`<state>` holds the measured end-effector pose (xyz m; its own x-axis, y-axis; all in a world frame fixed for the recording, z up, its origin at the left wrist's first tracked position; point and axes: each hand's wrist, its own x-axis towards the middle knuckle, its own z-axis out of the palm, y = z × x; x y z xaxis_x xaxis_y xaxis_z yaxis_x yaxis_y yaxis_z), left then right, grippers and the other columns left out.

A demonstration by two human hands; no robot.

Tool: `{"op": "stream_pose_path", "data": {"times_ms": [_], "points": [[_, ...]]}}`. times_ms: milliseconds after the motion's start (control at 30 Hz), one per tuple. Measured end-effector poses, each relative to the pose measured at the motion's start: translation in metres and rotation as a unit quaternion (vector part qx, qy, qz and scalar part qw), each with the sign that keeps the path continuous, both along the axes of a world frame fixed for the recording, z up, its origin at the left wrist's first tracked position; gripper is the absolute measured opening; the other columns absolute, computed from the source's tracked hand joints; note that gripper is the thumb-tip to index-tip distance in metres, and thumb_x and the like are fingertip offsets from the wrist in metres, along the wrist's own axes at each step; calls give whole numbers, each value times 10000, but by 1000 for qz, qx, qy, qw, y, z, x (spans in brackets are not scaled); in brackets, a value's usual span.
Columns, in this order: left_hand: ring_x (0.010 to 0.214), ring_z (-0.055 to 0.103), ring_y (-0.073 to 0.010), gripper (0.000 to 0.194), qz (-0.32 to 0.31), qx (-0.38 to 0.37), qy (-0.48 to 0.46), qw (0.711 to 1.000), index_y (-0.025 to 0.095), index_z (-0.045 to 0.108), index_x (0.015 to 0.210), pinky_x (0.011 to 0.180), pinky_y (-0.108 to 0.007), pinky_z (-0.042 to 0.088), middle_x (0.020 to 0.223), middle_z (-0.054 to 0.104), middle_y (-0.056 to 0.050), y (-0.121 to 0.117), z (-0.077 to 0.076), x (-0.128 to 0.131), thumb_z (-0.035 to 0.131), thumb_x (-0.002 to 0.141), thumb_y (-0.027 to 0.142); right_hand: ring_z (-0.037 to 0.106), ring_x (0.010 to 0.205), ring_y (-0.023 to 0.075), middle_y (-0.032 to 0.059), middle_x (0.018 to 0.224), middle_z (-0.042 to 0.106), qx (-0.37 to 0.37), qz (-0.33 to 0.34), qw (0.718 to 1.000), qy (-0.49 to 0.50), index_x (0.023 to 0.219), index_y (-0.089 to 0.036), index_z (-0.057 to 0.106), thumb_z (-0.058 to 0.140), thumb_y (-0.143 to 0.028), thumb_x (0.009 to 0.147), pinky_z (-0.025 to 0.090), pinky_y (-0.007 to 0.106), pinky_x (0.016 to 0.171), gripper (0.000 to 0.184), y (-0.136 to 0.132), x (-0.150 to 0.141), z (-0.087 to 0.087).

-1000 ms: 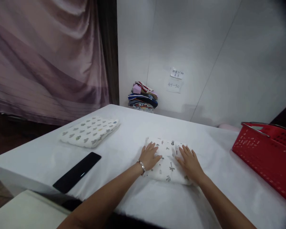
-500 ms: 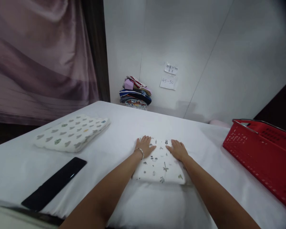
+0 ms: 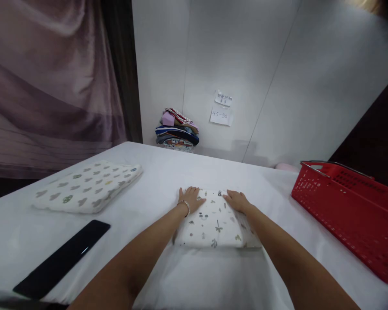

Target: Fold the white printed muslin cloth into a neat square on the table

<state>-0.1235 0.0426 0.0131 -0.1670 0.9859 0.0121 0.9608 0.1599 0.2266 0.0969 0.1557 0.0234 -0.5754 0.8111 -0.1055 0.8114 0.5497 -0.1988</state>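
Note:
A folded white cloth point(image 3: 213, 224) with small grey and green plant prints lies on the white-covered table in front of me. My left hand point(image 3: 191, 200) rests on its far left corner, fingers spread, with a bracelet at the wrist. At the far right corner is my right hand point(image 3: 238, 200), its thumb stretched over the top and its fingers along the edge; part of them is hidden. Both hands are open against the cloth. Beyond my right forearm's inner side, the cloth's sloping right side shows further layers.
A second folded cloth point(image 3: 89, 185) with grey cloud-like shapes lies left, behind a flat black strip point(image 3: 63, 258). On the right stands a red basket point(image 3: 345, 215) with metal handles. Folded fabrics point(image 3: 177, 129) are stacked by the wall, near paper notes point(image 3: 220, 115).
The view has shifted slightly, so most things sit a little further left. The cloth's right side now slopes outward and shows more of its layers. My hands remain at its far corners.

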Motion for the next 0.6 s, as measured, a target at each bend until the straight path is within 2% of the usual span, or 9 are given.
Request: {"op": "stream_pose_path", "data": {"times_ms": [100,200,333,400,500,600], "points": [[1234,332,-259,527,1,-12,11,1000,281,453,1214,1011,-580,26,1293,469,-57,8,14,-4,197,839,550,385,1214,195,69,1318,446,-26,15,1000,0,1248,-203,474,337,-377,883,257,342,996,427,14,2,8],[1167,422,-257,461,-8,-55,11,998,279,530,1128,995,-552,154,1230,524,-63,19,25,-11,234,846,494,451,1160,178,56,1278,492,-55,29,998,1,1217,-195,514,416,-294,849,325,281,953,393,28,3,13],[1137,454,-269,422,-31,-106,3,994,268,569,1101,898,-451,354,1246,511,-79,35,33,-22,332,808,460,521,1080,185,36,1225,542,-94,44,995,-4,1204,-224,528,503,-263,783,383,278,904,424,43,3,16],[1086,502,-255,407,-46,-134,-7,990,247,595,1078,861,-378,401,1212,543,-82,43,36,-27,397,776,435,526,1073,199,33,1234,534,-109,50,993,-8,1196,-239,535,554,-267,740,399,283,888,458,50,3,18],[920,595,-206,384,-65,-171,-27,983,223,632,1024,767,-274,452,1057,642,-58,54,40,-33,490,714,400,531,1061,209,37,1209,554,-137,58,989,-22,1151,-241,574,620,-255,668,406,281,878,485,58,2,22],[833,614,-192,358,-69,-164,-33,983,232,659,951,709,-248,467,967,677,-28,65,41,-35,580,635,381,546,1025,221,46,1166,581,-173,59,982,-48,1095,-241,609,662,-260,613,418,296,853,485,66,-3,27]]}}
